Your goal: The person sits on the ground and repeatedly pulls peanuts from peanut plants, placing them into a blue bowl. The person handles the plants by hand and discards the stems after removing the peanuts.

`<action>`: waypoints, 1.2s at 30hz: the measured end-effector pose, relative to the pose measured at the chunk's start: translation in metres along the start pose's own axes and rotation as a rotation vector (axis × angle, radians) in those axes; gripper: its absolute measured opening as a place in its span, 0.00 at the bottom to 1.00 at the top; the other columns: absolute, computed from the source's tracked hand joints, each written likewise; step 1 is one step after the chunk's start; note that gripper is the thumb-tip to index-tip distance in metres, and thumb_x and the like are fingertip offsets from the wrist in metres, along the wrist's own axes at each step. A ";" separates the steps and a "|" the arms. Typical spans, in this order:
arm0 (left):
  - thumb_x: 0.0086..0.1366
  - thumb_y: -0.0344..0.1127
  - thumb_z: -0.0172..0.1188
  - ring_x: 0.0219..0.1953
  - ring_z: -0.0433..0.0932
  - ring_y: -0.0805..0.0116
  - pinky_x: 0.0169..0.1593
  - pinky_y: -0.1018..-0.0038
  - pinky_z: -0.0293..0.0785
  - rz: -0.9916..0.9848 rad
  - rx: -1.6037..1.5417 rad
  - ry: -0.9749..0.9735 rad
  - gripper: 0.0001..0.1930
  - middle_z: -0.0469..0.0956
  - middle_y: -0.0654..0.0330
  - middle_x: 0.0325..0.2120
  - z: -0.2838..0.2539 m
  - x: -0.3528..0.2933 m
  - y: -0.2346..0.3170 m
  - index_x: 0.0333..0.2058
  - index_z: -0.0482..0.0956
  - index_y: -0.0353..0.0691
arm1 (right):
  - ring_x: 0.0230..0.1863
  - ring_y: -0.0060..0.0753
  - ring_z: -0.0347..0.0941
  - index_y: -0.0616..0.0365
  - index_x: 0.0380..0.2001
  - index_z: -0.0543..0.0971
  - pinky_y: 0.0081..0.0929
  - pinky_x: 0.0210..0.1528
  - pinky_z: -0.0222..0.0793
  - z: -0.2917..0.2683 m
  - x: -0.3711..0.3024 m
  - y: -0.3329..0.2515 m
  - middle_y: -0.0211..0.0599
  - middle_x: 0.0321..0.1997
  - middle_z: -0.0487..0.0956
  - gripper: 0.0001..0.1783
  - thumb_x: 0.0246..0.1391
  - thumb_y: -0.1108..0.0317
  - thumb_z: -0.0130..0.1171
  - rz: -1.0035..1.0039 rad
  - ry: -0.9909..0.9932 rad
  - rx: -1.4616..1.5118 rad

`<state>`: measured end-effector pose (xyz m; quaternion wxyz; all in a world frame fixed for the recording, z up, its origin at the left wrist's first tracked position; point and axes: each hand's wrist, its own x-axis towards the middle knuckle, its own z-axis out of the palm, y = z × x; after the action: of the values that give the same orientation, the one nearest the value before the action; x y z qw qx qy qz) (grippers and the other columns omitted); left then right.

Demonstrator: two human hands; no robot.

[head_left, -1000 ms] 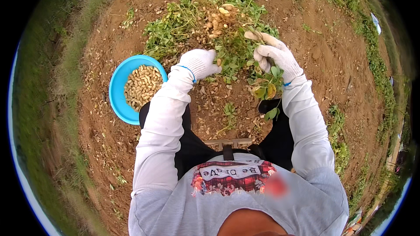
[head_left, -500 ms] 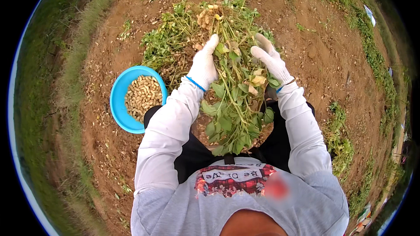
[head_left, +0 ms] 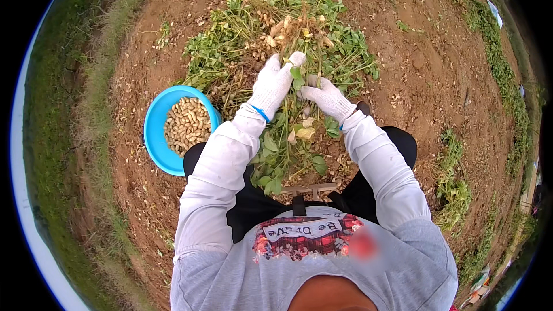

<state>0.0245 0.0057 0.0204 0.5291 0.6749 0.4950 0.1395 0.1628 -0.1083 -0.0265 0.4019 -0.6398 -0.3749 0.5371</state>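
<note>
My left hand [head_left: 273,84], in a white knit glove with a blue cuff, is closed round the stems of a peanut plant [head_left: 280,138]. My right hand [head_left: 328,97], gloved the same way, is closed on the stems a little lower down. Roots and a cluster of pale peanuts [head_left: 280,29] stick out beyond my hands at the far end. The plant's leaves hang back toward my lap. Under and round it lies a heap of pulled peanut plants [head_left: 222,46]. My fingertips are partly hidden among the stems.
Left of my knee stands a blue basin [head_left: 155,132] holding many loose peanuts [head_left: 188,124]. A wooden piece [head_left: 309,188], perhaps a stool's edge, shows between my thighs. More cut plants [head_left: 452,178] lie on the brown soil at right. Grass [head_left: 95,92] borders the left.
My right hand has gone from spread fingers at the plant's right side to gripping its stems. Both hands are closer together, and the plant's root end has shifted.
</note>
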 end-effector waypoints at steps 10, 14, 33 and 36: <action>0.58 0.37 0.75 0.42 0.84 0.61 0.44 0.66 0.82 -0.274 -0.512 -0.306 0.27 0.83 0.49 0.43 0.037 0.022 -0.072 0.50 0.76 0.26 | 0.46 0.57 0.83 0.62 0.50 0.79 0.47 0.50 0.80 0.013 -0.031 -0.041 0.54 0.43 0.85 0.30 0.57 0.47 0.57 -0.040 -0.205 -1.141; 0.55 0.51 0.76 0.42 0.85 0.55 0.42 0.62 0.80 -0.104 -0.648 -0.307 0.38 0.83 0.45 0.44 0.010 0.019 -0.044 0.54 0.74 0.24 | 0.49 0.36 0.82 0.59 0.58 0.79 0.35 0.53 0.76 -0.031 -0.039 -0.023 0.39 0.45 0.86 0.33 0.61 0.44 0.62 -0.229 -0.141 -0.280; 0.70 0.60 0.58 0.41 0.85 0.47 0.46 0.59 0.80 0.454 0.653 -0.281 0.28 0.85 0.48 0.36 -0.009 -0.038 -0.006 0.45 0.83 0.37 | 0.52 0.35 0.79 0.59 0.58 0.80 0.36 0.62 0.73 -0.034 0.027 -0.012 0.40 0.52 0.84 0.26 0.57 0.62 0.68 -0.232 0.211 0.563; 0.72 0.53 0.60 0.30 0.82 0.65 0.38 0.69 0.78 0.373 0.309 -0.001 0.22 0.85 0.57 0.30 -0.048 -0.024 -0.017 0.41 0.84 0.36 | 0.50 0.32 0.81 0.59 0.57 0.79 0.34 0.49 0.81 -0.038 0.018 -0.032 0.40 0.51 0.85 0.26 0.57 0.62 0.67 -0.186 0.170 0.504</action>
<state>-0.0300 0.0133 0.0333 0.3850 0.8277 0.3770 0.1569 0.2010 -0.0832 -0.0008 0.6259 -0.5254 -0.2513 0.5187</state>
